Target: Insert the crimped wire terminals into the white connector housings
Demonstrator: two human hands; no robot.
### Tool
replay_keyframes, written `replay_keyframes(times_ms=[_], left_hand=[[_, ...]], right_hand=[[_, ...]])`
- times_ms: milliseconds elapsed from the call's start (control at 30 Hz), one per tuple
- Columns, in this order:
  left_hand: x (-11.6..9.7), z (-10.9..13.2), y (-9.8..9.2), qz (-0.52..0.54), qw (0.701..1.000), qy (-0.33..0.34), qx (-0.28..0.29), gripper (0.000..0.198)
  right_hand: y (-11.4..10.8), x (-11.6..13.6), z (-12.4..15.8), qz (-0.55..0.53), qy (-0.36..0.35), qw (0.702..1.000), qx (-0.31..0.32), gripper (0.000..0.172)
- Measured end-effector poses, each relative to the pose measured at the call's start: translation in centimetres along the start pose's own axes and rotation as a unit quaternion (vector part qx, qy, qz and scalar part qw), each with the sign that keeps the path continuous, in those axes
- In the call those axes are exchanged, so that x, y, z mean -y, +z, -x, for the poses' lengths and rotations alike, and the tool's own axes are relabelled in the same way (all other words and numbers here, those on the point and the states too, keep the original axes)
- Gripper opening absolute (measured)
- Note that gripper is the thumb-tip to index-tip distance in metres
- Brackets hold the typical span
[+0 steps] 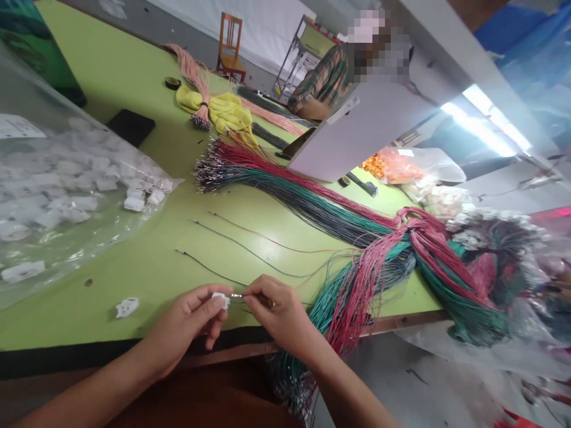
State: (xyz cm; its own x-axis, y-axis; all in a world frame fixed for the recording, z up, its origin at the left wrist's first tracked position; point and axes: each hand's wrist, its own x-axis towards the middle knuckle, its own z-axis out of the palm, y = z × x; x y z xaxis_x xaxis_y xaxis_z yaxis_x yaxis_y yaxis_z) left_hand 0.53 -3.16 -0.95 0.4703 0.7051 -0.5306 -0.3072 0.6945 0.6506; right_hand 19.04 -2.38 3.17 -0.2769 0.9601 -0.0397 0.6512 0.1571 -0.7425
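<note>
Between its thumb and fingers my left hand (196, 315) grips a small white plastic connector housing (222, 299). My right hand (279, 309) pinches a wire just behind its metal crimp terminal (237, 295), whose tip points at the housing's right side. Whether the tip touches the housing is too small to tell. Beyond the hands, a black wire (209, 270), a green wire (241, 241) and a red wire (263, 236) lie loose, terminals toward the left. Another white housing (127, 307) rests on the table left of my left hand.
Thick bundles of red wires (285, 178), green and black wires stretch across the green table (147, 244). A clear bag of white housings (66, 190) fills the left. A yellow cloth (229, 113) and a black phone-like slab (131, 126) lie behind. Another person (323, 77) sits beyond the white panel (348, 137).
</note>
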Motion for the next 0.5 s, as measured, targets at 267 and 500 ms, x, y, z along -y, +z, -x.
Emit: replay_keyframes(times_ms=[267,500], left_hand=[[-0.25,0.03,0.24,-0.001,1.000,-0.013,-0.016,0.040],[0.02,-0.02,0.16,-0.029,1.000,0.002,-0.010,0.041]], right_hand=[[-0.13,0.54,0.34,0.050,-0.054,0.997,0.005,0.016],[0.31,0.79,0.31,0.122,-0.071,0.990,-0.005,0.016]])
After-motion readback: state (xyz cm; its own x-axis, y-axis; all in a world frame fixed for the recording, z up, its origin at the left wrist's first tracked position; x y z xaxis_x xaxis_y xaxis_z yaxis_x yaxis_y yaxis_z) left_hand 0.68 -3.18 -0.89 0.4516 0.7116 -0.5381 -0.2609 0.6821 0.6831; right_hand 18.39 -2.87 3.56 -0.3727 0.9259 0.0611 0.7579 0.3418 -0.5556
